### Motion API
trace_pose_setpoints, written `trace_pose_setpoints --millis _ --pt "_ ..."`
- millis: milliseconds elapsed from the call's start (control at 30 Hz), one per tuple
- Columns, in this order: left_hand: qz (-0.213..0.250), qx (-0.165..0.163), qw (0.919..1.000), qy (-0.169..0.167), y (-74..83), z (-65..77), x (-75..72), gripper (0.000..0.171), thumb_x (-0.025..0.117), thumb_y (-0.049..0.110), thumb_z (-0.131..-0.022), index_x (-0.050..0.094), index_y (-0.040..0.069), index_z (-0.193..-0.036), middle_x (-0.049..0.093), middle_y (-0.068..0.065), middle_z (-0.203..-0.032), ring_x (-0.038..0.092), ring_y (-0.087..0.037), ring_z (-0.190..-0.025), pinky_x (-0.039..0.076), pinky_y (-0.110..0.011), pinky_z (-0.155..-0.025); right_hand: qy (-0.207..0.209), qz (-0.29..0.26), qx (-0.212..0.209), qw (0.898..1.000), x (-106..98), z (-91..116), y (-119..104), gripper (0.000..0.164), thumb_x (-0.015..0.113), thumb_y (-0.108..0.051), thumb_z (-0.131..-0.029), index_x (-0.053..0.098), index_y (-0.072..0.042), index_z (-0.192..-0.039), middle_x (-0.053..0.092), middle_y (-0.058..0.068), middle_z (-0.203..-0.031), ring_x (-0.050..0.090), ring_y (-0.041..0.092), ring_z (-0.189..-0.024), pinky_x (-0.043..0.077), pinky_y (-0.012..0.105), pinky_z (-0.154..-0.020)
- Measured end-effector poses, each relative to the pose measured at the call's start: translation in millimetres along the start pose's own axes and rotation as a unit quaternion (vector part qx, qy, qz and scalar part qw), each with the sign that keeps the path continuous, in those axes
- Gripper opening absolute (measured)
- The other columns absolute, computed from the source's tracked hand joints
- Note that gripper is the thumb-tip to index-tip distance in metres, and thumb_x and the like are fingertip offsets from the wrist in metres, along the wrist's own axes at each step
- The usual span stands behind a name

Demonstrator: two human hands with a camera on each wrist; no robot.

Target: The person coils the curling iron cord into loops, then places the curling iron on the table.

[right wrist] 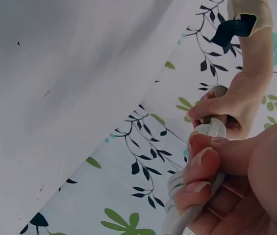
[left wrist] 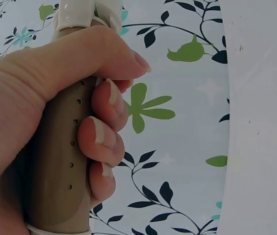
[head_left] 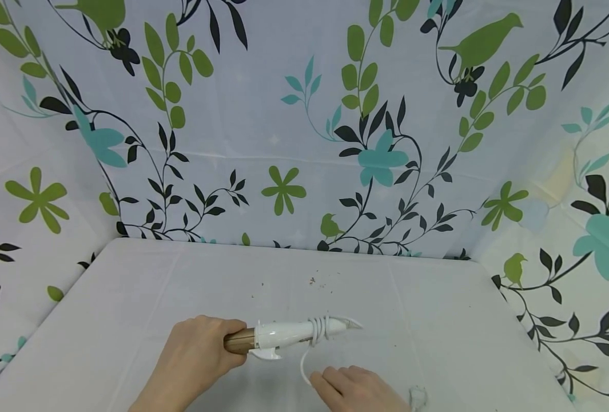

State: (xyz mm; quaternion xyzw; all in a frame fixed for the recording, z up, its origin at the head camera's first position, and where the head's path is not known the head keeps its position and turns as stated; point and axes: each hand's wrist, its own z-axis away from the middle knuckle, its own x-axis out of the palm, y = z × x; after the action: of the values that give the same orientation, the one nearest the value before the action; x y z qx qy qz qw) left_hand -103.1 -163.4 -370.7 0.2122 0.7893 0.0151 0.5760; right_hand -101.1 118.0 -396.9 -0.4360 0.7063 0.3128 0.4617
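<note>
A curling iron with a brown handle [head_left: 240,341] and a white barrel [head_left: 289,333] is held sideways over the white table. My left hand [head_left: 201,349] grips the handle; in the left wrist view the thumb and fingers [left wrist: 101,139] wrap round it, beside a row of small holes. White cord [head_left: 318,329] is wound in several turns round the barrel near its pointed tip. From those turns a loose length runs down to my right hand [head_left: 358,389], which pinches it between thumb and fingers. In the right wrist view the cord [right wrist: 192,215] passes through the curled fingers.
A pale, partly see-through piece [head_left: 417,396] lies by my right hand at the near edge of view. Small brown crumbs [head_left: 312,281] dot the white table [head_left: 180,286]. Patterned cloth [head_left: 263,114] with leaves and birds hangs behind the table and along both sides.
</note>
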Motion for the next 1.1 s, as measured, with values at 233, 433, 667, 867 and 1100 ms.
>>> trace_pose_setpoints --millis 233,433,667,867,1100 --pt "-0.003 -0.003 1.0000 -0.005 -1.3 -0.7 0.0 0.034 0.081 0.015 -0.061 0.052 0.033 -0.064 0.031 0.021 -0.051 0.026 0.001 -0.050 0.024 -0.020 -0.045 0.082 0.026 -0.040 0.995 -8 -6 6 0.045 0.040 -0.052 -0.102 0.064 -0.014 -0.100 0.047 -0.012 -0.072 0.022 -0.004 -0.060 0.021 0.004 -0.055" --pt "0.001 0.011 0.9999 -0.011 -0.4 -2.8 0.7 0.037 0.078 0.013 -0.061 0.047 0.033 -0.061 0.028 0.022 -0.052 0.024 0.001 -0.051 0.023 -0.020 -0.046 0.138 0.015 -0.052 0.989 -16 -11 9 0.032 0.042 -0.036 -0.106 0.061 -0.012 -0.098 0.042 -0.010 -0.072 0.023 -0.002 -0.062 0.020 0.005 -0.055" --pt "0.000 0.005 0.9998 -0.018 -1.4 -1.8 -0.4 0.036 0.080 0.014 -0.060 0.050 0.034 -0.063 0.033 0.023 -0.052 0.027 0.001 -0.050 0.026 -0.020 -0.046 0.147 -0.005 -0.057 0.987 -26 -13 11 0.026 0.045 -0.031 -0.105 0.060 -0.010 -0.098 0.043 -0.010 -0.075 0.026 -0.002 -0.064 0.023 0.005 -0.058" --pt "0.001 0.013 0.9994 -0.032 -1.3 -0.2 -1.1 0.035 0.079 0.014 -0.060 0.051 0.034 -0.064 0.034 0.023 -0.053 0.027 0.000 -0.050 0.026 -0.020 -0.047 0.166 -0.011 -0.064 0.984 -33 -16 16 0.029 0.044 -0.033 -0.105 0.061 -0.010 -0.100 0.049 -0.009 -0.082 0.034 -0.001 -0.065 0.030 0.006 -0.061" --pt "0.002 0.026 0.9991 -0.034 -2.8 2.5 -0.9 0.035 0.079 0.012 -0.060 0.051 0.034 -0.064 0.033 0.023 -0.054 0.027 0.000 -0.051 0.027 -0.020 -0.048 0.186 0.018 -0.056 0.981 -36 -20 26 0.029 0.042 -0.027 -0.107 0.061 -0.010 -0.095 0.049 -0.008 -0.078 0.038 0.001 -0.061 0.031 0.005 -0.058"
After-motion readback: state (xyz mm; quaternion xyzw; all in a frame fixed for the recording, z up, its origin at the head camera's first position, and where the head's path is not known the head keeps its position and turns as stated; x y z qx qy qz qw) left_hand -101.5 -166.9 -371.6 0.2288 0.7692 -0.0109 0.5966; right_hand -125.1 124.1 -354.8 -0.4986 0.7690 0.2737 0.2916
